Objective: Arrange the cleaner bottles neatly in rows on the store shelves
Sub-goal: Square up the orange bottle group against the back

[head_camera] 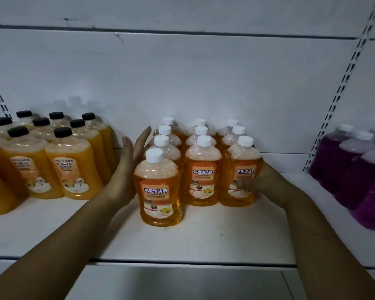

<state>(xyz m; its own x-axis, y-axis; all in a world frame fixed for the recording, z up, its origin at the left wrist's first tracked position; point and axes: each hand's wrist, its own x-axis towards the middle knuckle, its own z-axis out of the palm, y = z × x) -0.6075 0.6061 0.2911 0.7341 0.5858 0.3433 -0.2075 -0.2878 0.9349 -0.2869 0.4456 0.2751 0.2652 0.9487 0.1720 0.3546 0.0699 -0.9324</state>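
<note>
Orange cleaner bottles with white caps stand in three columns on the white shelf (204, 239). The left column reaches furthest forward, ending in the front left bottle (158, 191). My left hand (128, 161) is flat with straight fingers, palm against the left side of that column. My right hand (266, 180) wraps around the right side of the front right bottle (241, 176). Its fingertips show blurred at the bottle's label. The middle front bottle (201, 176) stands between them.
A group of black-capped orange bottles (72, 167) stands to the left, close to my left hand. Purple bottles with white caps (359, 169) stand at the far right. Slotted uprights (342, 87) run up the back panel. The shelf's front edge (182, 262) lies below my forearms.
</note>
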